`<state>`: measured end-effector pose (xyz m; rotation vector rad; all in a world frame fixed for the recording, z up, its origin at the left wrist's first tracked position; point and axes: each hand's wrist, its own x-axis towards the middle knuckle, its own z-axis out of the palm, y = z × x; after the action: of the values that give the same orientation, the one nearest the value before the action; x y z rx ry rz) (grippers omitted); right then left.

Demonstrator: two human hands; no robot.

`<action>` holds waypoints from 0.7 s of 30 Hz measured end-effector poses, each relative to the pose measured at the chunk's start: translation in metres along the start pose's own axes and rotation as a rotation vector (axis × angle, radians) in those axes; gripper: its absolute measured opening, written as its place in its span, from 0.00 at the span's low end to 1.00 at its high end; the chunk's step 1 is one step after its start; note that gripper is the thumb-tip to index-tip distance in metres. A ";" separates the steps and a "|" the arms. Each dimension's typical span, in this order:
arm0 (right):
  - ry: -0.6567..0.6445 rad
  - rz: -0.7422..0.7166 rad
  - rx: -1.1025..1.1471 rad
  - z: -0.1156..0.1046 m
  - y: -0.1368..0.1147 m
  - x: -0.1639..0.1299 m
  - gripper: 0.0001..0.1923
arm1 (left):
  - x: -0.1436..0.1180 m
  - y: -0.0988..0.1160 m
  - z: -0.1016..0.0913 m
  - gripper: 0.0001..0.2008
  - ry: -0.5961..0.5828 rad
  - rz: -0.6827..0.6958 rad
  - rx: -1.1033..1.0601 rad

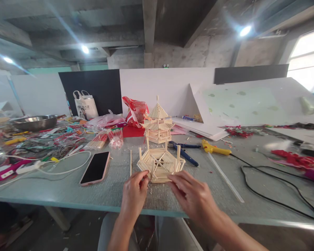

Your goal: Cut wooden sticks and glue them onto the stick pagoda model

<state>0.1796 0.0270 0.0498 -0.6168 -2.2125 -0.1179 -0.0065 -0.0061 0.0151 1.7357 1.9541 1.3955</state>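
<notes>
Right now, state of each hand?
Left hand: fingertips pinched on the near edge of the wooden stick base, at its left corner.
Right hand: fingers curled, touching the base's near right edge; whether it grips cannot be told.

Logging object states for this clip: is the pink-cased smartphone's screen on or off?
Off. The pink-cased smartphone lies flat, face up on the grey-green table, left of the left hand; its screen is uniformly black.

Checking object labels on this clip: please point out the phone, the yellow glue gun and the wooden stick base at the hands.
phone (95, 168), head view, middle of its dark screen.
yellow glue gun (216, 149), head view, on its yellow body.
wooden stick base (161, 163), head view, on its slatted floor.
</notes>
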 end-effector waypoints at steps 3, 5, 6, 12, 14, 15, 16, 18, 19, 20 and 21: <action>0.039 -0.030 0.012 -0.042 0.016 -0.005 0.09 | 0.000 -0.001 0.000 0.13 0.007 -0.004 0.014; 0.034 -0.038 -0.082 -0.067 0.036 -0.005 0.08 | -0.001 0.000 0.001 0.13 0.012 0.000 0.018; 0.031 -0.046 -0.150 -0.078 0.046 -0.005 0.08 | -0.002 0.000 0.000 0.13 0.014 0.004 0.019; -0.122 -0.012 -0.373 -0.098 0.090 -0.015 0.11 | -0.006 0.011 -0.004 0.13 0.038 0.040 0.045; -0.200 0.003 -0.339 -0.093 0.093 -0.022 0.12 | -0.006 0.015 -0.006 0.13 0.048 0.067 0.074; -0.229 0.005 -0.327 -0.091 0.094 -0.024 0.12 | -0.007 0.016 -0.006 0.13 0.051 0.079 0.088; -0.248 0.010 -0.327 -0.089 0.096 -0.025 0.12 | -0.007 0.017 -0.006 0.13 0.052 0.088 0.099; -0.261 0.041 -0.362 -0.086 0.105 -0.018 0.13 | -0.009 0.018 -0.006 0.14 0.060 0.096 0.113; -0.265 0.073 -0.393 -0.085 0.111 -0.011 0.13 | -0.010 0.018 -0.005 0.14 0.072 0.097 0.120; -0.277 0.118 -0.428 -0.084 0.118 -0.002 0.14 | -0.012 0.017 -0.005 0.13 0.092 0.100 0.130; -0.303 0.168 -0.463 -0.083 0.127 0.008 0.14 | -0.013 0.015 -0.004 0.13 0.115 0.103 0.146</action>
<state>0.2924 0.1180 0.0957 -1.1346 -2.4260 -0.4870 0.0054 -0.0214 0.0226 1.8833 2.1030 1.4493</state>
